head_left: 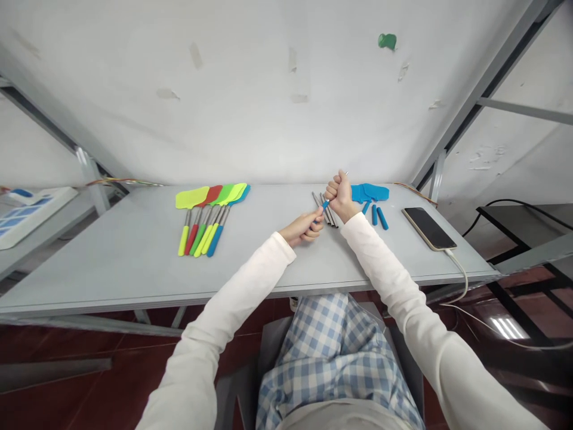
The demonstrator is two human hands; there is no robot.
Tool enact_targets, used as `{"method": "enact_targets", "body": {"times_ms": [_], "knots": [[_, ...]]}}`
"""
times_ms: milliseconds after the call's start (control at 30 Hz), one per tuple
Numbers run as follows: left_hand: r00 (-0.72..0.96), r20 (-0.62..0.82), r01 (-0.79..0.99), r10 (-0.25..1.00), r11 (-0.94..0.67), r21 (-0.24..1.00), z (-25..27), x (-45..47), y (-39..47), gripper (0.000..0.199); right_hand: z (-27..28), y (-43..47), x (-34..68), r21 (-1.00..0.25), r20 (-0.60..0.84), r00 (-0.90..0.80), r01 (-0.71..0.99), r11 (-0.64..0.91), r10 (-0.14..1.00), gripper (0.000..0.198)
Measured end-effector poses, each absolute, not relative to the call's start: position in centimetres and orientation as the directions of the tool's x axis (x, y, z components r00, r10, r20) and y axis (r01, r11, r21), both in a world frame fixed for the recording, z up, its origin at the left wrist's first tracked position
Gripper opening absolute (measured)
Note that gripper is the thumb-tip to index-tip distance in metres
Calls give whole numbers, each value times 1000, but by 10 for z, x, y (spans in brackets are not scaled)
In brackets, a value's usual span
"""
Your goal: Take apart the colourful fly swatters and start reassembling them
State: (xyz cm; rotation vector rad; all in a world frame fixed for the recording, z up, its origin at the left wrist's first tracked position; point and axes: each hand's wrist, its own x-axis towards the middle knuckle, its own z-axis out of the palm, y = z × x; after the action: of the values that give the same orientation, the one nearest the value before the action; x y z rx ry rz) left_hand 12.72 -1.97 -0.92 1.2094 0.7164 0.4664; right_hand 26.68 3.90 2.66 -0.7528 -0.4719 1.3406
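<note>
My left hand (305,228) is closed around a blue handle grip (325,205), most of it hidden by the fingers. Just beyond it, my right hand (341,197) makes a fist around a thin metal rod (346,173), whose tip pokes out at the top. Grip and rod appear lined up between the two fists. On the table under my hands lie several metal rods (332,220). Right of them are blue fly swatter heads (375,192), with loose blue handle grips (382,218) in front.
At the left, several fly swatters (218,232) with yellow, red, green and blue heads lie in an overlapping row on the grey table (134,263). A phone (428,228) with a white cable (461,272) lies near the right end. A white wall (268,119) stands behind.
</note>
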Motion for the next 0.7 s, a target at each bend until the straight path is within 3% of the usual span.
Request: {"method": "enact_targets", "body": {"times_ms": [100, 200, 267, 333, 400, 467, 600, 700], "knots": [[835, -293, -21, 466, 559, 829, -8, 108, -17, 40, 34, 55, 303, -727, -89, 244, -678, 105, 966, 47], [829, -298, -81, 473, 630, 772, -15, 94, -15, 37, 37, 65, 326, -844, -86, 313, -528, 98, 946, 45], [722, -275, -203, 635, 574, 793, -21, 93, -9, 32, 32, 66, 318, -911, -85, 260, -411, 31, 962, 37], [525, -234, -302, 818, 436, 848, -23, 95, 1, 27, 21, 64, 294, -999, -50, 106, 17, -52, 993, 28], [342, -189, -290, 921, 294, 911, -23, 97, 12, 27, 7, 62, 262, -986, -68, 54, 146, -75, 996, 16], [233, -133, -219, 963, 185, 958, -23, 93, 22, 27, -5, 62, 236, -963, -66, 29, 261, -71, 997, 12], [102, -36, -105, 994, 47, 993, -29, 80, 32, 26, -19, 62, 218, -894, 34, 72, 448, -2, 997, 36], [56, -8, -60, 998, 11, 998, -40, 78, 35, 30, -25, 56, 225, -705, 164, 91, 707, 52, 982, 44]]}}
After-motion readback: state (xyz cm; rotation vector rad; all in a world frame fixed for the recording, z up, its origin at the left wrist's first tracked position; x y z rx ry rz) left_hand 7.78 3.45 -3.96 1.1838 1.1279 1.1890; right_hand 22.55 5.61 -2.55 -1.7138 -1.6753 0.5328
